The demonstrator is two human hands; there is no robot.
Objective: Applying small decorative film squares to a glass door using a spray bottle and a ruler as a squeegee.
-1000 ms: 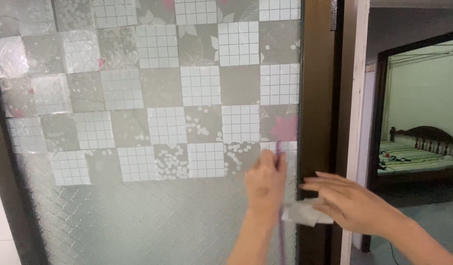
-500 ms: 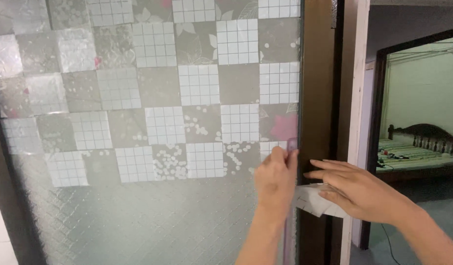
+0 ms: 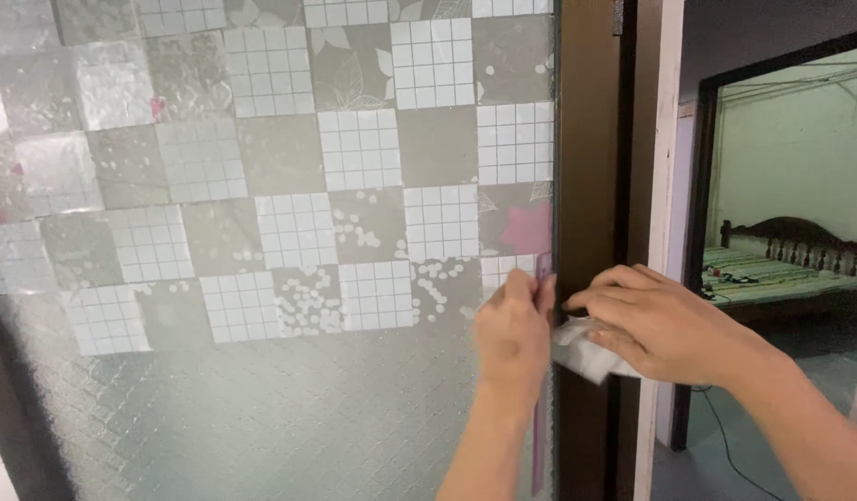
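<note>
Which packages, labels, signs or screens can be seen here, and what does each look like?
None of these is in view. There is only a glass door with a grey and white checkered film, and the right hand holds a crumpled white scrap at the dark brown frame.

Both hands are climbing the door frame [image 3: 586,232]. The left hand [image 3: 514,336] is sliding its thin purple strip [image 3: 541,390] higher along the edge of the patterned glass [image 3: 262,232], while the right hand [image 3: 656,320] is pressing the crumpled white paper [image 3: 586,348] closer against the frame.
</note>
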